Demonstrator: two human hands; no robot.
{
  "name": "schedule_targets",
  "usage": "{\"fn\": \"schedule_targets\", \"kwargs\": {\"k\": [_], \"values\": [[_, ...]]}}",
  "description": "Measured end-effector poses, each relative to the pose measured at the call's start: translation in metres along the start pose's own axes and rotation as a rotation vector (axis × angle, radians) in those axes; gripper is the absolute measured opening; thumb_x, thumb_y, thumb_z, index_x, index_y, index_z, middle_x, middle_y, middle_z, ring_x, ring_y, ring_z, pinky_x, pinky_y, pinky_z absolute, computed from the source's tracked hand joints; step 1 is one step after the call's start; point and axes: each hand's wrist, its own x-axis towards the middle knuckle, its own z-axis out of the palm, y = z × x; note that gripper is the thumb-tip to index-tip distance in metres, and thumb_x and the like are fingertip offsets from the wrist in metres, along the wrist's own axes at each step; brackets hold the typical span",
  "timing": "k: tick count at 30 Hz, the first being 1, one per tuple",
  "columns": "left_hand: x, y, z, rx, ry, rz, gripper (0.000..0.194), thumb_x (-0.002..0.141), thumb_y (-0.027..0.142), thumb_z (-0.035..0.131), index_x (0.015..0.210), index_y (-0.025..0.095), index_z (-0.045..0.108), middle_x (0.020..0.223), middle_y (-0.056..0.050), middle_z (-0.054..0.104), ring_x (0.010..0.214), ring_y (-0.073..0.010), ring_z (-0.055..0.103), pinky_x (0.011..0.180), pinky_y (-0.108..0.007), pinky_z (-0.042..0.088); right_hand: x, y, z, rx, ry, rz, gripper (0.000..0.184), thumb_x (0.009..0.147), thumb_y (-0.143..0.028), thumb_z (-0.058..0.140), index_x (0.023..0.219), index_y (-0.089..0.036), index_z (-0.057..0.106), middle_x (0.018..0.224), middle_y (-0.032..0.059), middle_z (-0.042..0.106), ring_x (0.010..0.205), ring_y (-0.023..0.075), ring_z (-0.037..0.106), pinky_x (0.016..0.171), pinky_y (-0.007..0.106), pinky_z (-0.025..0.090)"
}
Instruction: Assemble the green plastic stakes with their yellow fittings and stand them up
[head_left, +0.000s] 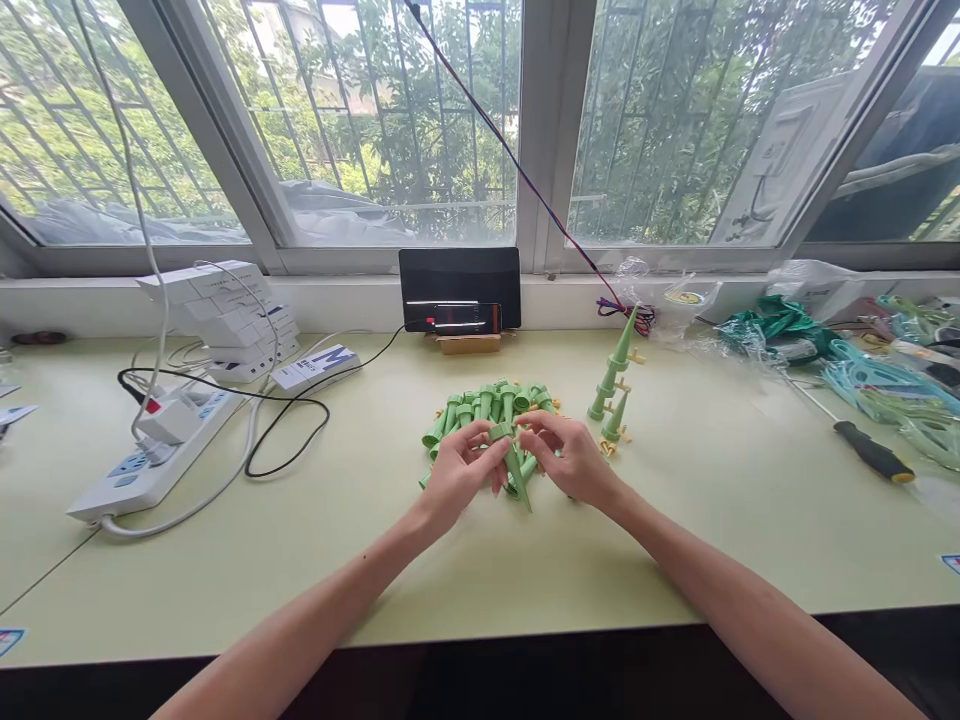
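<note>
My left hand (466, 462) grips a green plastic watering spike (517, 472) near its wide collar, with the narrow tip slanting down toward the table's front edge. At the collar's right side, my right hand (568, 455) has its thumb and fingertips pinched together. Whatever is between those fingertips is too small to make out. Just behind my hands lies a pile of similar green spikes (487, 402), some with small yellow valves. To the right stand a tall stack of nested spikes (611, 375) and a shorter spike (616, 418), both with yellow valves sticking out.
A power strip (161, 450) with cables and a stack of white boxes (232, 320) occupy the left. A black tablet (459, 275) leans at the window, a phone (469, 319) before it. A screwdriver (874, 452) and bagged green parts (780, 330) lie right.
</note>
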Motion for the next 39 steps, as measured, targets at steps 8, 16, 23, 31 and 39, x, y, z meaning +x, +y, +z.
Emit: {"fn": "schedule_targets", "kwargs": {"k": [8,16,23,31,39], "values": [[0.002,-0.009,-0.005,-0.125,-0.040,-0.074,0.032,0.078,0.041,0.074,0.079,0.018,0.053,0.059,0.006,0.047,0.048,-0.0094,0.054,0.043,-0.021,0.043,0.000,0.007,0.000,-0.014,0.011,-0.042,0.029,0.095,-0.040,0.052,0.100,-0.016,0.066,0.072,0.0038,0.064,0.055,0.0130,0.051,0.055,0.026,0.043],[0.001,-0.008,-0.004,-0.024,-0.024,-0.013,0.030,0.078,0.042,0.074,0.088,0.018,0.057,0.062,0.005,0.053,0.046,-0.0099,0.055,0.044,-0.023,0.044,0.000,0.008,-0.001,-0.059,-0.026,-0.050,0.039,0.096,-0.043,0.048,0.067,-0.018,0.054,0.054,-0.0034,0.042,0.051,0.0107,0.035,0.050,0.025,0.030],[-0.001,-0.007,-0.003,0.055,-0.079,0.067,0.026,0.080,0.039,0.072,0.089,0.017,0.061,0.057,0.003,0.059,0.045,-0.0115,0.055,0.045,-0.024,0.046,-0.002,0.006,0.000,0.021,-0.061,0.018,0.045,0.095,-0.049,0.046,0.064,-0.018,0.052,0.051,-0.0039,0.041,0.048,0.0095,0.033,0.046,0.024,0.027],[0.000,-0.012,-0.004,0.089,-0.072,0.103,0.023,0.083,0.035,0.070,0.092,0.016,0.061,0.056,0.002,0.060,0.047,-0.0117,0.056,0.044,-0.023,0.047,0.001,-0.001,0.000,0.139,-0.152,0.115,0.049,0.096,-0.051,0.044,0.058,-0.019,0.044,0.044,-0.0049,0.040,0.041,0.0086,0.036,0.044,0.023,0.029],[0.001,-0.003,-0.001,0.042,-0.016,0.047,0.024,0.081,0.036,0.072,0.086,0.017,0.058,0.055,0.004,0.054,0.046,-0.0106,0.055,0.045,-0.023,0.046,0.000,-0.003,-0.002,0.086,-0.038,0.017,0.029,0.096,-0.041,0.050,0.082,-0.017,0.059,0.060,-0.0020,0.052,0.052,0.0107,0.046,0.050,0.024,0.038]]}}
